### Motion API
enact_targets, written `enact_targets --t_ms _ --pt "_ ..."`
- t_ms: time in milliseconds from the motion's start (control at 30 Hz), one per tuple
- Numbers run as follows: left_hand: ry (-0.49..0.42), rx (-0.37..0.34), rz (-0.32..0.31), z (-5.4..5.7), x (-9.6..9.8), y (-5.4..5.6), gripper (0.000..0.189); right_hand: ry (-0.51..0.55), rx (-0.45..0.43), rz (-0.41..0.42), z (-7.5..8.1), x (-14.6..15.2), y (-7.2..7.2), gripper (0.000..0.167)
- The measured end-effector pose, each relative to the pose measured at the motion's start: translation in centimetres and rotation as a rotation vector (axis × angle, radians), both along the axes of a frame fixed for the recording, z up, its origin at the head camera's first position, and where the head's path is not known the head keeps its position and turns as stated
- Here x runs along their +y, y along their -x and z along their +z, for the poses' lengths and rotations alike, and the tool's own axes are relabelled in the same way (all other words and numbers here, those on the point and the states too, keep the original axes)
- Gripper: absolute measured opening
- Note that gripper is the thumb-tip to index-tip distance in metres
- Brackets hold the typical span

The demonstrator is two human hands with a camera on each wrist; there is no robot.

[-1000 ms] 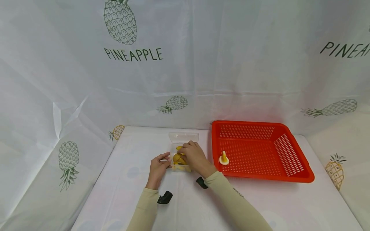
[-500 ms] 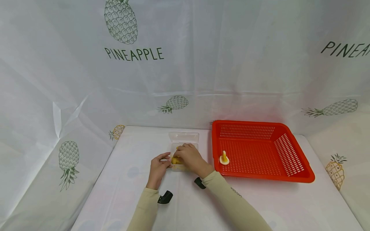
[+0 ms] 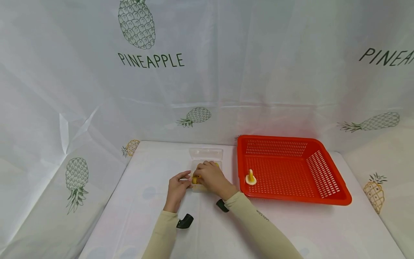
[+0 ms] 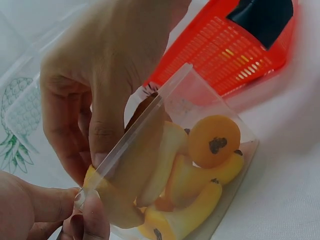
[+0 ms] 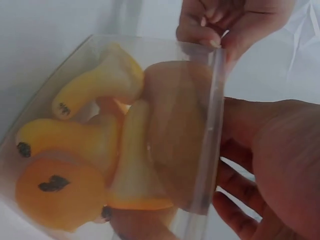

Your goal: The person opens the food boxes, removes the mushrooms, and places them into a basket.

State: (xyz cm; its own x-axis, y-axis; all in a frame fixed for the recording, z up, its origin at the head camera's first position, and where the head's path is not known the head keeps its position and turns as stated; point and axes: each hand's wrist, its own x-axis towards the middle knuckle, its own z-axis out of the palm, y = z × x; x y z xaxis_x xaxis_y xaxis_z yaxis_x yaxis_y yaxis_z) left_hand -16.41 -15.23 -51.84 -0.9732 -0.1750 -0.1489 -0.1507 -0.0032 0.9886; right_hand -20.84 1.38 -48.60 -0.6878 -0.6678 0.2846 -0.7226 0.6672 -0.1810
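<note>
A clear plastic box [image 3: 202,188] with its lid [image 3: 206,154] raised holds several yellow and orange toy fruit pieces. Through its wall, the left wrist view shows curved banana-like pieces [image 4: 197,210] and a round orange one [image 4: 214,141] with a dark mark. My left hand [image 3: 177,186] pinches the box's rim at a near-left corner. My right hand [image 3: 211,177] reaches over the rim, its fingers curled at a large yellow-brown fruit piece [image 5: 175,135] just inside the wall. Parts of its fingertips are hidden behind that wall and the piece.
A red perforated basket [image 3: 288,176] stands to the right, with a white-based yellow piece [image 3: 250,178] in its left side. Black curved wrist mounts [image 3: 185,221] stick out beside the forearms. A pineapple-printed sheet [image 3: 197,86] rises behind the white table [image 3: 148,201].
My right hand has shifted slightly left and down within the box, and the yellow pieces under its fingers have moved. My left hand stays at the box's left side.
</note>
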Motion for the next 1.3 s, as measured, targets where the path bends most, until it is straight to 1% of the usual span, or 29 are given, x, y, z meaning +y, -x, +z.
enact_targets --t_ms 167,300,433,600,733,833,1000,1133,1300 --pt "0.005 -0.003 0.006 -0.1 0.0 0.0 0.035 0.023 0.039 -0.026 -0.4 0.2 0.0 0.011" --pt "0.008 -0.005 0.01 -0.1 0.0 0.1 0.036 0.041 0.042 -0.053 -0.4 0.5 -0.2 0.008" --pt "0.005 -0.006 0.012 -0.1 0.0 0.1 0.035 0.029 0.017 -0.074 -0.1 0.7 -0.5 0.01" --pt "0.008 -0.005 0.007 0.0 0.1 0.0 0.036 0.012 -0.038 -0.102 0.4 0.9 -0.8 0.021" --pt "0.017 -0.002 0.004 0.1 0.1 -0.1 0.037 0.021 -0.074 -0.097 0.7 1.1 -0.8 0.026" --pt "0.018 -0.005 0.005 0.1 0.1 -0.1 0.037 0.01 -0.084 -0.097 0.9 1.1 -0.8 0.026" --pt "0.018 -0.01 0.01 0.0 0.2 -0.1 0.037 -0.032 -0.11 -0.102 1.2 1.3 -0.6 0.023" --pt "0.023 -0.007 0.012 0.0 0.1 -0.2 0.036 -0.037 -0.136 -0.087 1.3 1.3 -0.5 0.019" --pt "0.015 -0.007 0.012 0.0 0.1 -0.1 0.036 -0.016 -0.11 -0.069 1.2 1.3 -0.6 0.014"
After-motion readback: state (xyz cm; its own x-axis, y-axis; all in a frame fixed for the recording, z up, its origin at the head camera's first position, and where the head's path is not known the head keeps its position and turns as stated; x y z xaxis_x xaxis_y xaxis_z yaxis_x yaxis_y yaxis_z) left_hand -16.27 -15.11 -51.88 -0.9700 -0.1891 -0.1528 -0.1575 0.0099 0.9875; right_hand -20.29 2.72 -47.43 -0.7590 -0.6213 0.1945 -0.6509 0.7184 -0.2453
